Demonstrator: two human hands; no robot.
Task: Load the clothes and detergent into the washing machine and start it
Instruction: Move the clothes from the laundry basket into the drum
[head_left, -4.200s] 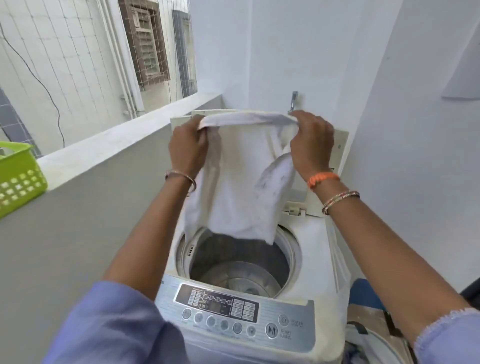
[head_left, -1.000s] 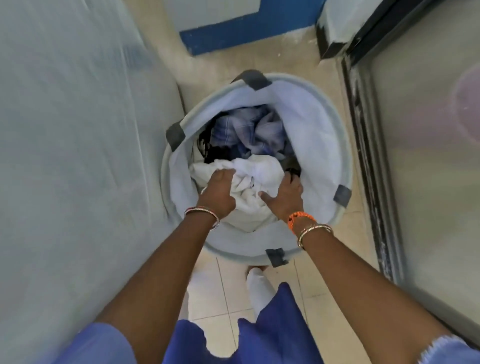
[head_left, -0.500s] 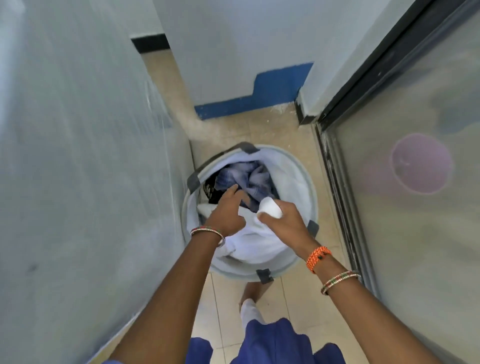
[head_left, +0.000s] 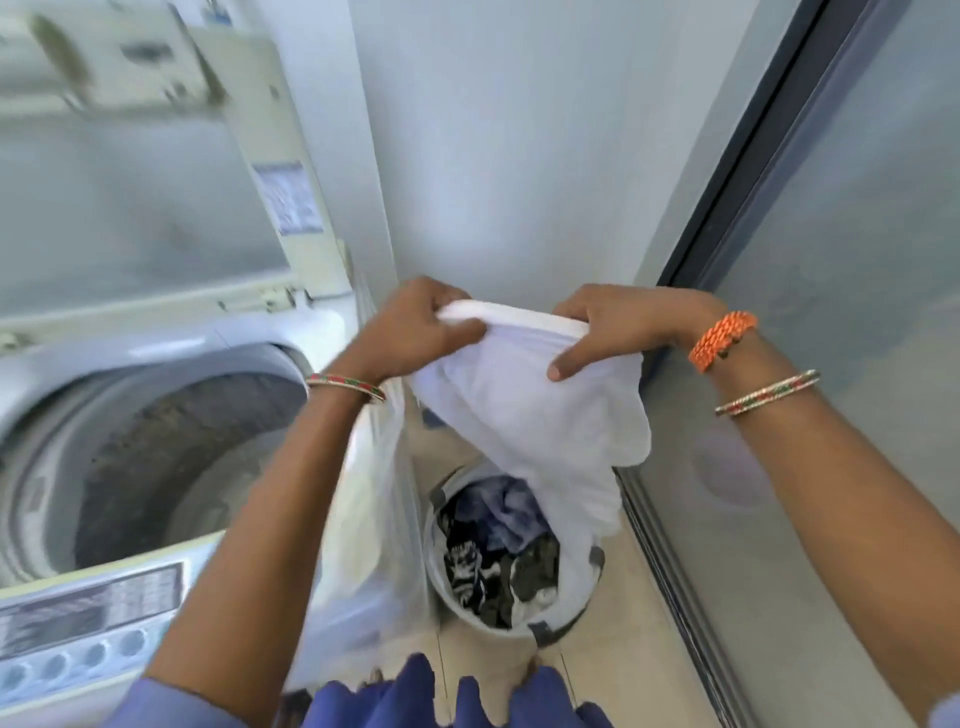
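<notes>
A white garment (head_left: 535, 410) hangs in the air, stretched by its banded top edge between my two hands. My left hand (head_left: 415, 327) grips its left end and my right hand (head_left: 618, 327) grips its right end. Its lower part trails down over the round laundry basket (head_left: 576, 618) on the floor, which holds several dark and blue clothes (head_left: 498, 551). At the left stands the top-loading washing machine (head_left: 322, 327), its lid (head_left: 130, 197) raised and its drum (head_left: 171, 467) open. The control panel (head_left: 88, 629) is at the lower left, blurred.
A white wall (head_left: 519, 156) rises behind the basket. A frosted glass door with a dark frame (head_left: 753, 156) runs along the right. The tiled floor strip (head_left: 613, 670) between machine and door is narrow. My blue clothing shows at the bottom edge.
Both hands have lifted the white garment out of the basket to chest height and spread it. My view has swung up and left, so the washing machine is in sight again.
</notes>
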